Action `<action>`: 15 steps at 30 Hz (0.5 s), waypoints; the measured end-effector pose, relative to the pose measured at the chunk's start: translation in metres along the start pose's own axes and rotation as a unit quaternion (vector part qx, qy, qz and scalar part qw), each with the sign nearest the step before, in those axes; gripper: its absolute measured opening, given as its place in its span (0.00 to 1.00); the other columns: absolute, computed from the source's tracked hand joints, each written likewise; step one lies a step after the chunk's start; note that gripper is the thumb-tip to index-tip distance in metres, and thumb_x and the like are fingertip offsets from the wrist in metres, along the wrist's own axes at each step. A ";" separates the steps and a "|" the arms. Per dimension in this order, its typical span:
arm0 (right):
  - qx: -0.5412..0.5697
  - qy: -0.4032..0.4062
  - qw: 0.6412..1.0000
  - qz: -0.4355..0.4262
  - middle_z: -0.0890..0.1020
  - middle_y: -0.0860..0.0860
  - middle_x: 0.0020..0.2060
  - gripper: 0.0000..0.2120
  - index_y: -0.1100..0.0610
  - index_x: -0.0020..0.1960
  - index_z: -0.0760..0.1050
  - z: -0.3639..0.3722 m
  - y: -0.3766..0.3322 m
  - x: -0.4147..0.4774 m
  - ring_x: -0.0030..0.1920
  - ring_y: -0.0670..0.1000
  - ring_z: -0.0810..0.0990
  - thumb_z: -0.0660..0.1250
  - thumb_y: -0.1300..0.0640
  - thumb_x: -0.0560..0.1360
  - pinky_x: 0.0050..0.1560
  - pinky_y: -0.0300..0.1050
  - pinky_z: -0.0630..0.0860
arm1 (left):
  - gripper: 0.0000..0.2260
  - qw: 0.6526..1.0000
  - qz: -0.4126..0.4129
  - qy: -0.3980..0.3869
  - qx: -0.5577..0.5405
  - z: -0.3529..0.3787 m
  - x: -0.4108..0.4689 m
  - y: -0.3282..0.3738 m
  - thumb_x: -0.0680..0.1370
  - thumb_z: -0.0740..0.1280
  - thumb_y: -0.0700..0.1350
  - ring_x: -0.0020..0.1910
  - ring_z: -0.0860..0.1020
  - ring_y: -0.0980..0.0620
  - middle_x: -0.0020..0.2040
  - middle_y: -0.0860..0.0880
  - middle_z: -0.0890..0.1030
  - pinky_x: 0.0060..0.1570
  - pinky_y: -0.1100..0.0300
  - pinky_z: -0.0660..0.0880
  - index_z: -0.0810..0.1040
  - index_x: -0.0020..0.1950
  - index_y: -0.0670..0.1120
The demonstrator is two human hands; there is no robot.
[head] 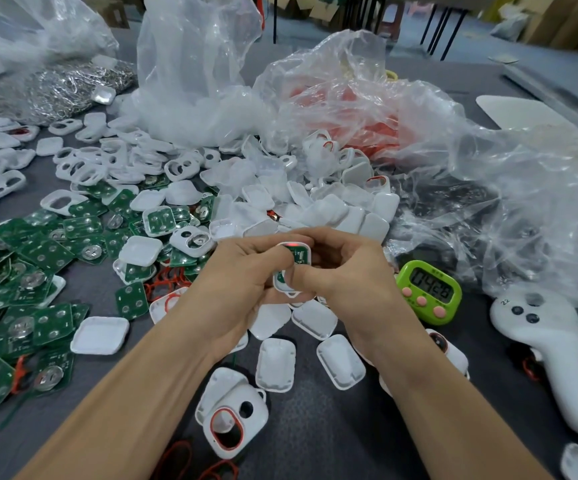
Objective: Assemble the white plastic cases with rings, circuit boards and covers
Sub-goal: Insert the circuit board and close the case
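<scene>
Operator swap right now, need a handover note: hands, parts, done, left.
Left hand and right hand: both grip one white case with a green circuit board in it; no cover on it yet.
Parts: loose boards at left, white covers piled ahead, holed case fronts far left, red rings by the left hand.
Done: one ringed front lies near the body.
Left: cover the held case, then work through the piles.
</scene>
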State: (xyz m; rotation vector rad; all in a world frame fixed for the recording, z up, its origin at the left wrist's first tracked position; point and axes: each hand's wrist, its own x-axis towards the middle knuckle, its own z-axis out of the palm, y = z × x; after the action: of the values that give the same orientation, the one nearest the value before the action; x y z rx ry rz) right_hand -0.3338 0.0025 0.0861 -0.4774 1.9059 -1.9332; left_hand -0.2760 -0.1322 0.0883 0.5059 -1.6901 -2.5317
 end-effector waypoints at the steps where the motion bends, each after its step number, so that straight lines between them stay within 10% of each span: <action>1: -0.010 -0.007 1.000 -0.001 0.88 0.55 0.44 0.17 0.54 0.51 0.86 -0.001 -0.001 0.000 0.45 0.51 0.86 0.75 0.70 0.67 0.46 0.45 0.83 | 0.15 1.000 -0.001 0.005 -0.002 0.000 0.001 0.000 0.77 0.63 0.29 0.42 0.86 0.46 0.48 0.37 0.87 0.39 0.54 0.83 0.88 0.46 0.41; 9: -0.245 0.184 0.949 -0.075 0.88 0.43 0.40 0.12 0.48 0.49 0.87 -0.030 -0.028 0.021 0.43 0.42 0.86 0.72 0.65 0.74 0.49 0.41 0.83 | 0.17 0.998 0.015 0.037 -0.044 -0.020 0.002 0.012 0.79 0.60 0.30 0.47 0.87 0.44 0.49 0.38 0.87 0.38 0.55 0.84 0.88 0.46 0.41; 15: -0.511 0.104 0.853 0.035 0.86 0.47 0.53 0.15 0.47 0.52 0.86 -0.031 -0.056 0.062 0.44 0.44 0.81 0.70 0.66 0.75 0.48 0.34 0.75 | 0.17 0.991 0.043 0.099 -0.083 -0.027 0.006 0.015 0.79 0.61 0.31 0.51 0.87 0.44 0.50 0.38 0.87 0.36 0.54 0.84 0.88 0.43 0.43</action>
State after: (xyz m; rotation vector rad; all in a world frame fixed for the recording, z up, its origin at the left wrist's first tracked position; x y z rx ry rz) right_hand -0.4054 -0.0008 0.1400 -0.4542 2.9471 -0.7737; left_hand -0.2758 -0.1633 0.0907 0.6315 -1.3897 -2.4407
